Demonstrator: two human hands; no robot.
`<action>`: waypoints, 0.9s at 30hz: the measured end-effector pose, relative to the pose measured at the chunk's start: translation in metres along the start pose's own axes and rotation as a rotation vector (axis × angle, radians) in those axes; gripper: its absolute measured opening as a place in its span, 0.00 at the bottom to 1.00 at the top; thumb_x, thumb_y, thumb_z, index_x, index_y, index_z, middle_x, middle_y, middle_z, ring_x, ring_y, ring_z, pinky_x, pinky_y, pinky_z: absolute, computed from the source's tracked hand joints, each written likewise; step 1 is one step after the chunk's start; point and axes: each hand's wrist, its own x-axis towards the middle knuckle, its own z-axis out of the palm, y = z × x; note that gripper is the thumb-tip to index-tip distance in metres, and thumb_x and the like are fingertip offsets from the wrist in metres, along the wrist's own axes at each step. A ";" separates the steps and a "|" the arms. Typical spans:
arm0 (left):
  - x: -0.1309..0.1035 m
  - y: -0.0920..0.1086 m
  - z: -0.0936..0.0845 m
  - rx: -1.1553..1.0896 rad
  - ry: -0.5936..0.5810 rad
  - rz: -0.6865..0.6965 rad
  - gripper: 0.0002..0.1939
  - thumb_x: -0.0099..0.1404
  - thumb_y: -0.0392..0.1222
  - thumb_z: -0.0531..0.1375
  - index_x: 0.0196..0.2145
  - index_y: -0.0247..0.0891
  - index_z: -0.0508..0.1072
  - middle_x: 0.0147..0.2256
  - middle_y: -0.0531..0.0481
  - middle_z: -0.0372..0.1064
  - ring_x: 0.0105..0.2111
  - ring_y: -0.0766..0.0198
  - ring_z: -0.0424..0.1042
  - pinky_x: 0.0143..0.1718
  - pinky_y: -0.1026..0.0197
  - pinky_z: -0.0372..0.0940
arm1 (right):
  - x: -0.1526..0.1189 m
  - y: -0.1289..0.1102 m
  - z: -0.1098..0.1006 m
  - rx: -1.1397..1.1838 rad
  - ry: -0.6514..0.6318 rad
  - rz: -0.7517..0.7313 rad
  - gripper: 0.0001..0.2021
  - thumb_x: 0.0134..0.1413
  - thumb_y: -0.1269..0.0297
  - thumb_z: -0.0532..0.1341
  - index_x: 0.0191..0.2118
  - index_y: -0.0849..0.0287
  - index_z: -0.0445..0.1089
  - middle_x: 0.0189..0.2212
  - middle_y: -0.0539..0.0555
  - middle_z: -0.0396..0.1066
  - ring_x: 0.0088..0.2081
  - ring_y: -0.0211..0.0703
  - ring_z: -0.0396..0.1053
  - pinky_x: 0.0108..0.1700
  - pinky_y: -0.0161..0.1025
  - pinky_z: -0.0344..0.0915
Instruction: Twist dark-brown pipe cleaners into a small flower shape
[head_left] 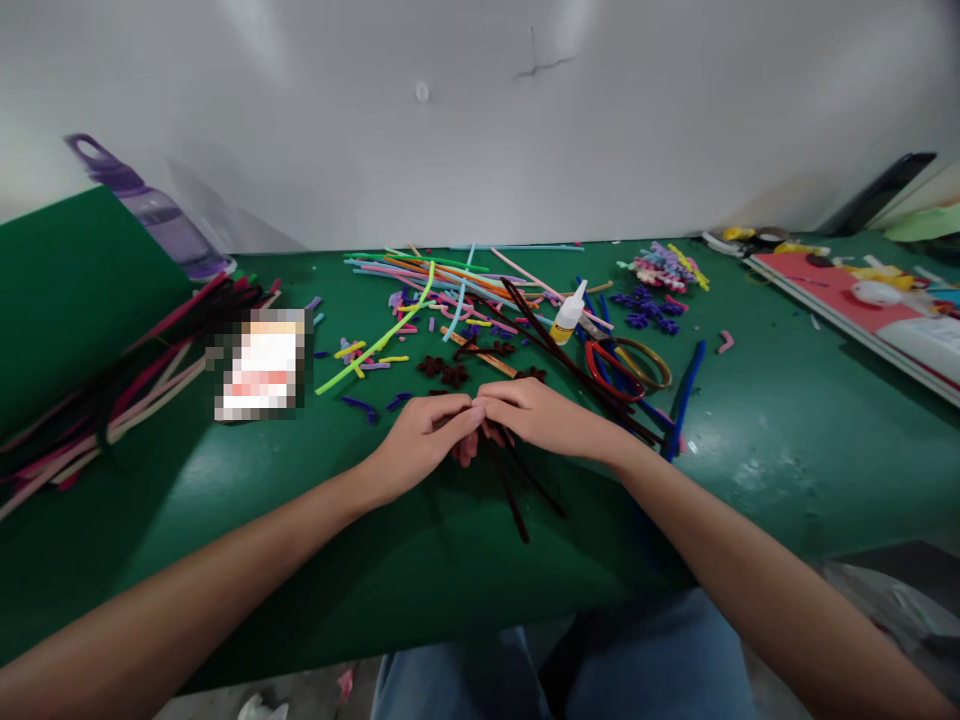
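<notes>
My left hand [424, 438] and my right hand [541, 416] meet fingertip to fingertip over the green table [787, 440], both pinching dark brown pipe cleaners [514, 495] whose ends trail toward me. Just beyond my fingers lie small dark brown twisted pieces [444, 372]. Farther back is a spread of coloured pipe cleaners [439, 285] and a small glue bottle [568, 314] standing tilted.
Red and gold rings [628, 366] lie right of the glue. Blue and mixed twisted shapes [654, 300] sit at the back right. A bundle of long pipe cleaners [112, 400] lies at the left beside a purple bottle [161, 215]. A red-and-white board [862, 300] lies at the far right.
</notes>
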 end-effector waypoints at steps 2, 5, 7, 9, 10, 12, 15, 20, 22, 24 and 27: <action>0.000 0.000 0.000 -0.003 -0.001 -0.002 0.19 0.68 0.47 0.52 0.23 0.34 0.68 0.20 0.54 0.65 0.21 0.69 0.66 0.26 0.67 0.61 | 0.000 0.000 0.000 0.003 0.000 -0.002 0.15 0.63 0.63 0.48 0.26 0.59 0.62 0.22 0.48 0.64 0.25 0.35 0.62 0.29 0.34 0.57; 0.000 0.000 0.001 -0.007 0.000 0.002 0.19 0.68 0.46 0.53 0.22 0.34 0.68 0.20 0.54 0.65 0.21 0.69 0.66 0.26 0.67 0.61 | 0.000 0.000 0.000 0.002 -0.002 -0.005 0.16 0.63 0.62 0.47 0.26 0.59 0.62 0.22 0.48 0.64 0.25 0.35 0.63 0.29 0.34 0.57; 0.000 0.000 0.001 -0.012 -0.001 0.002 0.18 0.67 0.46 0.54 0.22 0.34 0.68 0.20 0.54 0.65 0.21 0.69 0.66 0.26 0.67 0.61 | 0.000 0.000 0.000 -0.006 0.000 -0.003 0.16 0.64 0.62 0.47 0.26 0.59 0.62 0.22 0.48 0.64 0.25 0.35 0.63 0.29 0.34 0.57; -0.001 0.000 0.001 -0.016 -0.005 -0.002 0.18 0.68 0.46 0.53 0.23 0.34 0.68 0.20 0.54 0.65 0.21 0.69 0.66 0.26 0.67 0.61 | 0.000 0.001 0.000 -0.016 0.005 -0.002 0.15 0.63 0.62 0.47 0.26 0.60 0.62 0.22 0.48 0.64 0.26 0.35 0.63 0.29 0.33 0.57; -0.001 0.000 0.001 -0.018 -0.006 -0.003 0.19 0.68 0.46 0.53 0.23 0.34 0.68 0.20 0.54 0.65 0.21 0.69 0.66 0.26 0.67 0.61 | 0.000 0.001 0.000 -0.019 0.007 -0.002 0.15 0.63 0.62 0.47 0.26 0.60 0.62 0.22 0.48 0.64 0.26 0.35 0.63 0.29 0.33 0.57; -0.001 -0.001 0.001 -0.014 -0.006 -0.003 0.19 0.68 0.47 0.52 0.23 0.34 0.67 0.20 0.54 0.65 0.21 0.69 0.66 0.26 0.66 0.61 | 0.000 0.002 0.000 -0.023 0.009 -0.004 0.15 0.63 0.63 0.47 0.26 0.59 0.62 0.22 0.48 0.64 0.26 0.35 0.62 0.29 0.33 0.57; 0.000 -0.001 0.001 -0.015 -0.006 -0.006 0.19 0.68 0.47 0.52 0.23 0.34 0.67 0.20 0.54 0.65 0.21 0.69 0.66 0.26 0.66 0.61 | 0.000 0.003 0.001 -0.022 0.007 -0.002 0.16 0.64 0.63 0.47 0.26 0.59 0.61 0.22 0.47 0.64 0.26 0.35 0.63 0.29 0.33 0.57; 0.001 0.000 0.001 -0.014 -0.012 -0.013 0.19 0.68 0.47 0.52 0.23 0.34 0.67 0.20 0.54 0.65 0.21 0.69 0.66 0.26 0.66 0.61 | 0.000 0.003 0.001 -0.036 0.010 0.004 0.16 0.64 0.63 0.47 0.26 0.59 0.61 0.22 0.48 0.64 0.26 0.35 0.62 0.29 0.33 0.56; 0.001 0.000 0.001 -0.010 -0.013 -0.013 0.19 0.68 0.47 0.52 0.23 0.34 0.67 0.20 0.54 0.65 0.21 0.69 0.66 0.26 0.66 0.61 | 0.000 0.003 0.001 -0.041 0.012 0.003 0.16 0.63 0.63 0.47 0.26 0.59 0.61 0.22 0.48 0.64 0.26 0.35 0.62 0.30 0.33 0.56; 0.001 0.000 0.001 -0.006 -0.015 -0.009 0.19 0.68 0.47 0.52 0.23 0.34 0.67 0.20 0.54 0.65 0.21 0.69 0.66 0.26 0.66 0.61 | 0.000 0.003 0.001 -0.046 0.015 0.004 0.15 0.63 0.63 0.47 0.26 0.59 0.62 0.23 0.48 0.64 0.26 0.35 0.62 0.30 0.33 0.56; 0.001 0.000 0.001 -0.004 -0.012 -0.002 0.19 0.68 0.47 0.52 0.23 0.34 0.67 0.20 0.54 0.65 0.21 0.69 0.66 0.26 0.66 0.61 | 0.000 0.004 0.001 -0.047 0.013 0.005 0.15 0.63 0.63 0.47 0.26 0.59 0.62 0.23 0.48 0.64 0.26 0.35 0.62 0.30 0.33 0.56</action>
